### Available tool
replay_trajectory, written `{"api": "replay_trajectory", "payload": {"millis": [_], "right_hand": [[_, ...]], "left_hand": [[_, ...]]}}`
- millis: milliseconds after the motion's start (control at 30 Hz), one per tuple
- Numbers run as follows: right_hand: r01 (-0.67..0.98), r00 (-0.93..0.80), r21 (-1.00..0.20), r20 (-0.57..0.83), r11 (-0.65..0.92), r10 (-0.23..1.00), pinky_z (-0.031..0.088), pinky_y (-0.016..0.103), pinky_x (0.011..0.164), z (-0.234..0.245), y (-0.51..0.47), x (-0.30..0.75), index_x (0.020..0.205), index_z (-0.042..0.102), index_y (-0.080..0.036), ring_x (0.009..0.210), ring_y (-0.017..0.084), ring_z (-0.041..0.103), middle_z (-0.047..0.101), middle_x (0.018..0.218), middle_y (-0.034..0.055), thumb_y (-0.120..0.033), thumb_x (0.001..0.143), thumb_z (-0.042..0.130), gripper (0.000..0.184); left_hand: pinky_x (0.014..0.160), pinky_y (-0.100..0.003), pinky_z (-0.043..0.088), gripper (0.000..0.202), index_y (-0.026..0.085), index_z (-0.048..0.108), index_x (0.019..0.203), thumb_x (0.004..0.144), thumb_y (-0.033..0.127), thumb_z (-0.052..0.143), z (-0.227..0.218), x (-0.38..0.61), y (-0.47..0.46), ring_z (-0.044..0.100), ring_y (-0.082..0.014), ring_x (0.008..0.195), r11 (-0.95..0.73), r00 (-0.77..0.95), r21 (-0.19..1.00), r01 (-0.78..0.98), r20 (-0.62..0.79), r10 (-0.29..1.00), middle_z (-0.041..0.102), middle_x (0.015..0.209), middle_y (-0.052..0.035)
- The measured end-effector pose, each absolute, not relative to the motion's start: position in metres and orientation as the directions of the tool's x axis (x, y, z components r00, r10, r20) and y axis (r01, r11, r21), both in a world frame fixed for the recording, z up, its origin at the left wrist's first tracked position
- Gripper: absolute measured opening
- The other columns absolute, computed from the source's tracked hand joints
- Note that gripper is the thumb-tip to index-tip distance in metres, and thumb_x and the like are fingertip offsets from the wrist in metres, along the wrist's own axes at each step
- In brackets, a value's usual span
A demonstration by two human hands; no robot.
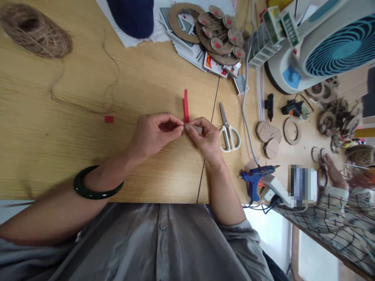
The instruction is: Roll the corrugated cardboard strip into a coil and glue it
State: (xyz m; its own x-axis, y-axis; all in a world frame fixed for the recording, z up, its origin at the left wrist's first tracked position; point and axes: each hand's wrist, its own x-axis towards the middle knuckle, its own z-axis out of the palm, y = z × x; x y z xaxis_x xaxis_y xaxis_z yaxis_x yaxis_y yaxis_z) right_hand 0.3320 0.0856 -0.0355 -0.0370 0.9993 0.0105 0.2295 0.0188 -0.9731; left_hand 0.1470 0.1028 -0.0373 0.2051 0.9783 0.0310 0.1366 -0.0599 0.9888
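Head view: wrists angled inward, my left hand (pixel 155 132) pinches the red strip (pixel 186 104), my right hand (pixel 207 139) clamps the cardboard piece (pixel 198 129), just left of the scissors (pixel 229 134).

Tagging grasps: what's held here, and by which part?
Left hand pinches the red strip at its lower end; right hand holds a small cardboard piece by the end nearest the strip.

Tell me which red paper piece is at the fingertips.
The long red strip, its near end pinched by the left hand against the cardboard piece in the right hand. The small red scrap lies alone on the table, well to the left.
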Motion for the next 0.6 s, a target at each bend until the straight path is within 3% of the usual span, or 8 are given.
{"api": "replay_trajectory", "payload": {"millis": [233, 367, 600], "right_hand": [[0.182, -0.066, -0.982, 0.033, 0.044, 0.997, 0.062, 0.034, 0.084, -0.032, 0.084, 0.3295, 0.094, 0.072, -0.023, 0.088, 0.016, 0.073, 0.077, 0.096, 0.002, -0.055, 0.092, 0.08, 0.032], [0.182, -0.025, -0.983, 0.03, 0.035, 0.999, 0.063, 0.034, 0.087, -0.034, 0.0826, 0.33, 0.09, 0.074, -0.023, 0.087, 0.016, 0.072, 0.075, 0.092, 0.0019, -0.057, 0.091, 0.082, 0.035], [0.119, 0.002, -0.992, -0.037, -0.037, 0.999, 0.064, 0.036, 0.087, -0.0336, 0.0826, 0.3346, 0.088, 0.075, -0.023, 0.089, 0.017, 0.073, 0.078, 0.093, 0.0029, -0.061, 0.086, 0.085, 0.039]], "left_hand": [[0.07, -0.027, 0.06, 0.008, 0.025, 0.082, 0.083, 0.079, 0.032, 0.081, -0.0389, 0.1493, 0.1017, 0.076, -0.0168, 0.073, 0.0, 0.187, 0.994, 0.111, -0.021, 0.982, 0.083, 0.081, -0.0004], [0.069, -0.026, 0.061, 0.009, 0.023, 0.084, 0.083, 0.08, 0.032, 0.081, -0.0383, 0.1499, 0.1005, 0.076, -0.0168, 0.072, -0.023, 0.192, 0.99, 0.137, -0.004, 0.981, 0.084, 0.082, -0.0014], [0.075, -0.031, 0.067, 0.023, 0.024, 0.086, 0.092, 0.093, 0.046, 0.077, -0.0326, 0.1478, 0.0994, 0.083, -0.0221, 0.08, 0.032, 0.23, 0.991, 0.128, -0.061, 0.971, 0.086, 0.086, -0.0038]]}}
